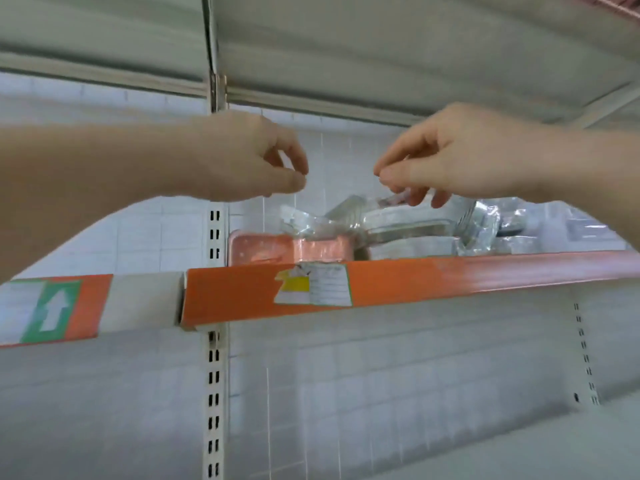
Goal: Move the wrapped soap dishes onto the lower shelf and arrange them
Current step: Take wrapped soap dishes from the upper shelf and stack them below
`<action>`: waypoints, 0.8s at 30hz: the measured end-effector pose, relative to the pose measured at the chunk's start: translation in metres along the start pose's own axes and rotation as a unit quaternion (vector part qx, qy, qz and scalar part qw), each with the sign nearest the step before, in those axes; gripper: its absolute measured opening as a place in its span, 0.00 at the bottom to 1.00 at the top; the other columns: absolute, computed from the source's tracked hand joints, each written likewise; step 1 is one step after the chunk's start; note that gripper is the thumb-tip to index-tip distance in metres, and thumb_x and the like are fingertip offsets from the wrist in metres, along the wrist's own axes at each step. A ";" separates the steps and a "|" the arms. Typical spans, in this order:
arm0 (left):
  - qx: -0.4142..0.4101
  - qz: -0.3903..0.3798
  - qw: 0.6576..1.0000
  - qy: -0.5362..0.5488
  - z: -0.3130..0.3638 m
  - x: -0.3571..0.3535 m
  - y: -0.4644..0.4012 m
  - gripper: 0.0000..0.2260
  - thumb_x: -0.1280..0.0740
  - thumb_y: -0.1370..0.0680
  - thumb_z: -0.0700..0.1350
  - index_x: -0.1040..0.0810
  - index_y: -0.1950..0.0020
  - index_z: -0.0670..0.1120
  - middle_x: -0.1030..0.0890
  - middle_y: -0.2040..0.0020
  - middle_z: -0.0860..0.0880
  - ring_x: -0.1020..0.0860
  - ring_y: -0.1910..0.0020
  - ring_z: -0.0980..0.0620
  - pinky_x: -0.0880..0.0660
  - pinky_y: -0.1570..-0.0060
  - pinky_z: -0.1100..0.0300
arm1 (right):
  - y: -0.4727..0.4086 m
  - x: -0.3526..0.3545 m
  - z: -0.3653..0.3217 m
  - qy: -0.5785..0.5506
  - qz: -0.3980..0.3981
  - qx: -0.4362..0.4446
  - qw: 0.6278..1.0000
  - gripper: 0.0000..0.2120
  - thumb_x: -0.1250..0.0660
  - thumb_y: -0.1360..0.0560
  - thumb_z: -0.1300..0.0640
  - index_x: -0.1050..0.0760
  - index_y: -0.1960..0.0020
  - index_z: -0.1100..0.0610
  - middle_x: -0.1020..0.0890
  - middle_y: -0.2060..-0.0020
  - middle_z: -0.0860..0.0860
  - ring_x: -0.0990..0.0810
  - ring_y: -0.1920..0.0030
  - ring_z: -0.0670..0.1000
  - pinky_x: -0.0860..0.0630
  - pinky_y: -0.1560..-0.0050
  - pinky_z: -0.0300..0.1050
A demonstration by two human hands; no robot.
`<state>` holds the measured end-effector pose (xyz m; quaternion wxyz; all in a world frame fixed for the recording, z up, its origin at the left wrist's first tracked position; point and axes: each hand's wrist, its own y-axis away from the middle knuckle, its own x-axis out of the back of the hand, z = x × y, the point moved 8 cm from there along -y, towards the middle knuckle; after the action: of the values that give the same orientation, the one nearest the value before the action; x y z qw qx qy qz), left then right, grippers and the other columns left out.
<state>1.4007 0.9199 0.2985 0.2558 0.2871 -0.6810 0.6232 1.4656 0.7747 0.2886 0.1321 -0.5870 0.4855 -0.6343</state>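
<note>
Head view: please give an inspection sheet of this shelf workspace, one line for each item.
Surface: upper shelf with an orange front strip; the shelf below looks bare in the visible part.
Job's things: wrapped soap dishes heaped on the upper shelf, a pink one at the left end.
Clutter: torn price label and a green arrow sticker on the strip.
Hands: left hand has its fingertips pinched, holding nothing visible; right hand pinches a clear wrapper.
Cables: nothing seen.
Surroundings: white tiled wall, slotted upright.

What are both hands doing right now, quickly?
Left hand: fingers pinched together, nothing visibly held.
Right hand: pinching a wrapped soap dish.
</note>
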 end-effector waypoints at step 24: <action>0.126 -0.031 0.989 -0.074 -0.021 -0.105 -0.124 0.12 0.35 0.23 0.45 0.20 0.41 0.48 0.18 0.51 0.49 0.23 0.62 0.51 0.25 0.62 0.64 | -0.047 -0.045 0.113 0.183 0.059 -0.044 0.980 0.26 0.32 0.31 0.37 0.25 0.38 0.49 0.22 0.42 0.50 0.26 0.41 0.54 0.29 0.46 0.47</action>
<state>1.5620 0.9414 0.3132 0.1860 0.3830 -0.6050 0.6728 1.5954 0.7788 0.2792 0.0520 -0.4372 0.5627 -0.6997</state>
